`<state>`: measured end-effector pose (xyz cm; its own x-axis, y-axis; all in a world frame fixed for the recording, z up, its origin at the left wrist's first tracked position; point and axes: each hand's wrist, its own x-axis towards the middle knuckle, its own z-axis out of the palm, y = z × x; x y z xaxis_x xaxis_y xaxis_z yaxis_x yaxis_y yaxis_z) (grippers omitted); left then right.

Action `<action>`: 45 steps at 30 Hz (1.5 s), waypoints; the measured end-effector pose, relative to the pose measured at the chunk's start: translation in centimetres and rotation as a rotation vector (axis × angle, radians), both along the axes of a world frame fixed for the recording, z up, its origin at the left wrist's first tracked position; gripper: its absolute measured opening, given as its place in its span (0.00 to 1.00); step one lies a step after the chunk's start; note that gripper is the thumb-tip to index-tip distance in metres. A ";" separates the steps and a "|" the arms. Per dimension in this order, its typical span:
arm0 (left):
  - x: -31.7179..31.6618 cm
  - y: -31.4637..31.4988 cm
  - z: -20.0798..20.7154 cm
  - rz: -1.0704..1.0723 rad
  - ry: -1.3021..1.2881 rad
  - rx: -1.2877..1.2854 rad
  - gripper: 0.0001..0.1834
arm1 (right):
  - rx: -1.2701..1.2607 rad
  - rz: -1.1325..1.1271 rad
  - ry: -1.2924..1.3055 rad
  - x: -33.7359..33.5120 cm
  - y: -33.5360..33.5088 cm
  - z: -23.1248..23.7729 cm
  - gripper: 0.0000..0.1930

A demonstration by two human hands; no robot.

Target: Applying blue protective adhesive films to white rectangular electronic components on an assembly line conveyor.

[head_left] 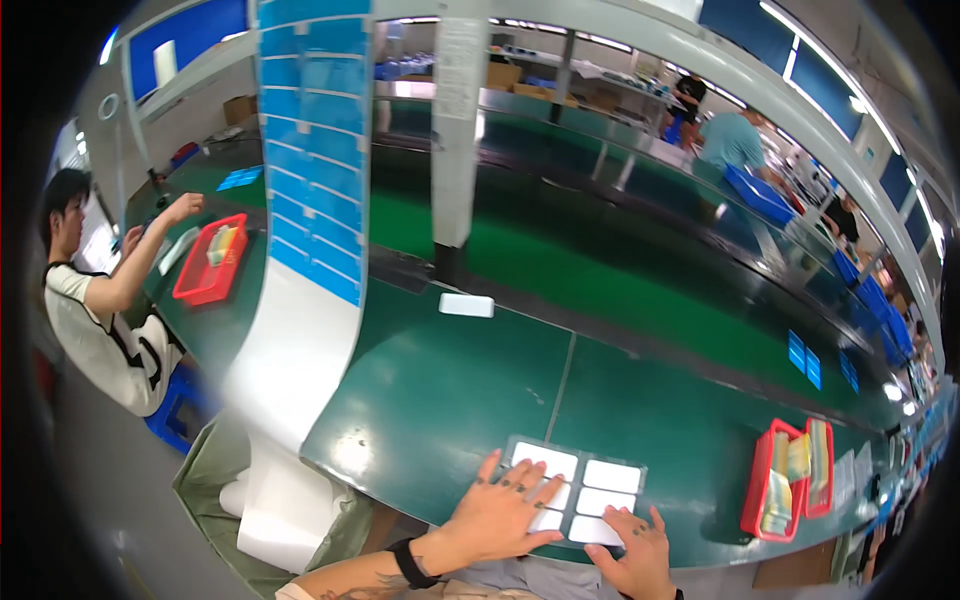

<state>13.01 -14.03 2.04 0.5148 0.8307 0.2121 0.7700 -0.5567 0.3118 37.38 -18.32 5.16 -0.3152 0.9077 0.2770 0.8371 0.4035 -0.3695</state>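
On the green table right in front of me lies a clear sheet bearing several white rounded rectangles in two columns. My left hand rests flat over the left column with its fingers spread, partly covering the rectangles there. At the lower right of the same sheet, my right hand touches the bottom white rectangle with its fingertips, thumb and fingers apart. Neither hand grips anything that I can see. Farther back on the table sits a single white rectangular piece, apart from both hands.
A long strip of blue rectangles on white liner hangs at left, trailing into a green bag. Red baskets with stacked packets stand at right. A seated person works at left beside another red basket. A post rises behind.
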 end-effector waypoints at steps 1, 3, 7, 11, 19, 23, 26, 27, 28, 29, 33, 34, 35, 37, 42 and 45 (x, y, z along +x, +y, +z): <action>0.0 0.2 0.1 -0.026 0.000 -0.026 0.40 | -0.235 -0.079 0.107 0.3 -0.6 -0.3 0.26; -0.2 0.6 0.0 -0.072 0.000 -0.074 0.40 | -0.257 -0.099 0.135 0.5 -1.0 -0.3 0.24; -4.4 1.5 1.1 -0.105 -0.186 -0.086 0.34 | -0.227 -0.198 0.658 3.1 -3.4 -3.3 0.18; -16.0 7.1 4.9 0.318 -0.627 0.373 0.21 | -0.198 -0.385 0.663 4.1 -6.8 -1.6 0.16; -40.9 17.6 0.1 0.879 -0.878 0.184 0.41 | -0.118 -0.237 0.490 -2.0 -7.1 -1.1 0.16; -41.4 12.0 -1.7 0.797 -0.990 -0.109 0.19 | -0.186 -0.146 0.512 -4.1 -7.5 0.1 0.16; -37.7 2.0 -1.1 0.781 -1.135 -0.062 0.08 | -0.239 -0.030 0.478 -6.4 -6.4 0.1 0.17; -36.5 -1.8 -1.1 0.769 -1.178 -0.075 0.07 | -0.310 0.010 0.503 -7.6 -6.2 -0.3 0.17; -35.4 -5.6 -1.4 0.763 -1.220 -0.085 0.06 | -0.385 0.055 0.526 -8.8 -5.9 -0.6 0.17; -34.0 -9.3 -2.4 0.772 -1.218 -0.111 0.07 | -0.438 0.129 0.540 -10.9 -5.6 0.2 0.18; -27.4 -20.3 -2.5 0.905 -1.069 -0.350 0.12 | -0.149 0.707 0.487 -19.6 -3.9 -1.3 0.24; -25.4 -22.7 -3.1 0.947 -1.077 -0.365 0.12 | -0.113 0.733 0.431 -24.1 -5.2 3.8 0.25; -23.7 -24.2 -3.3 0.867 -1.238 -0.365 0.13 | -0.043 0.808 0.368 -26.6 -5.9 5.0 0.23; -20.9 -26.6 -2.5 0.789 -1.410 -0.361 0.14 | 0.018 0.890 0.298 -30.0 -7.2 5.0 0.21; -18.9 -28.4 -0.8 0.592 -1.502 -0.410 0.14 | 0.141 1.030 0.298 -30.7 -8.1 5.2 0.11; -19.7 -27.0 0.3 0.525 -1.472 -0.434 0.16 | 0.004 0.996 0.405 -27.9 -6.0 6.5 0.07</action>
